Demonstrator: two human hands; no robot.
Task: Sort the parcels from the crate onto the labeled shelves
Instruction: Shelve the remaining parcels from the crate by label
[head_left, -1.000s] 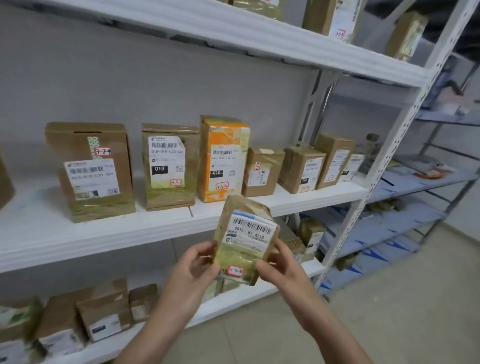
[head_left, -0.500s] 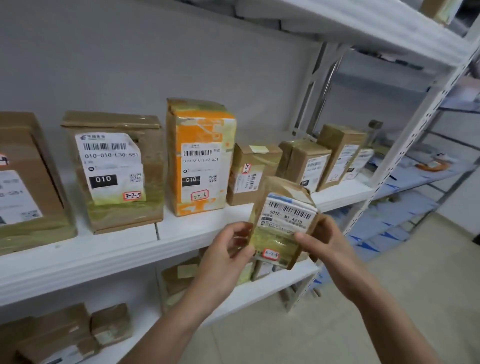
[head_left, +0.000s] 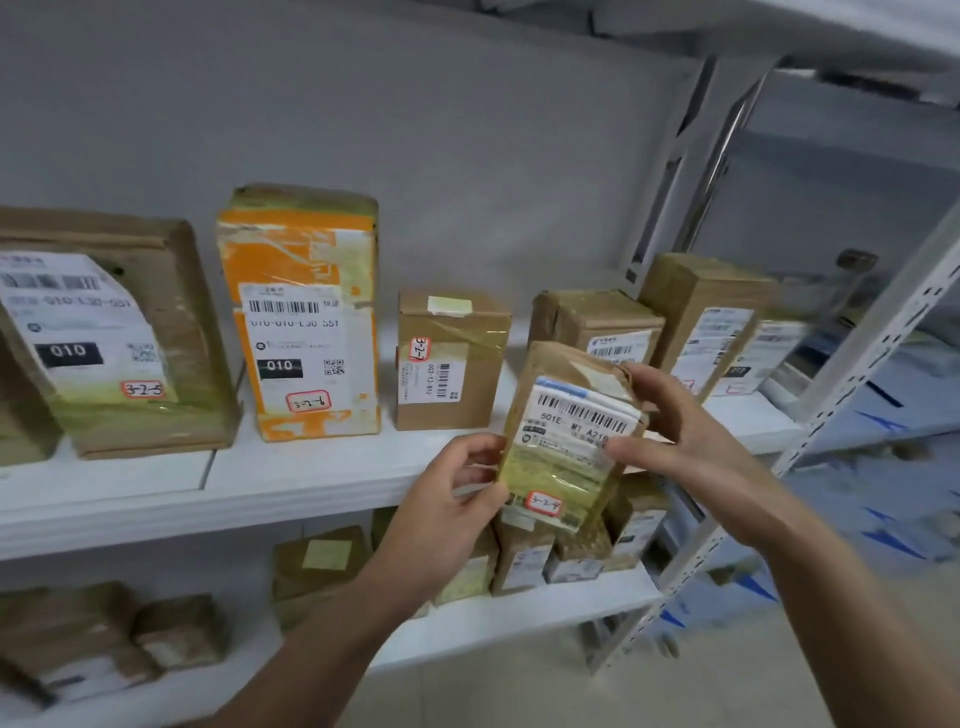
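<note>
While my left hand (head_left: 447, 514) pinches the lower left edge of the small taped parcel (head_left: 566, 441), my right hand (head_left: 685, 441) curls round its upper right side, thumb lying across the label. I hold the parcel nearly upright in the air, just in front of the middle shelf (head_left: 311, 483). On that shelf behind it stand a small brown box (head_left: 449, 358), an orange box (head_left: 306, 312) and a larger brown box marked 3-2-5 (head_left: 119, 332). More boxes sit on the lower shelf (head_left: 519, 618).
</note>
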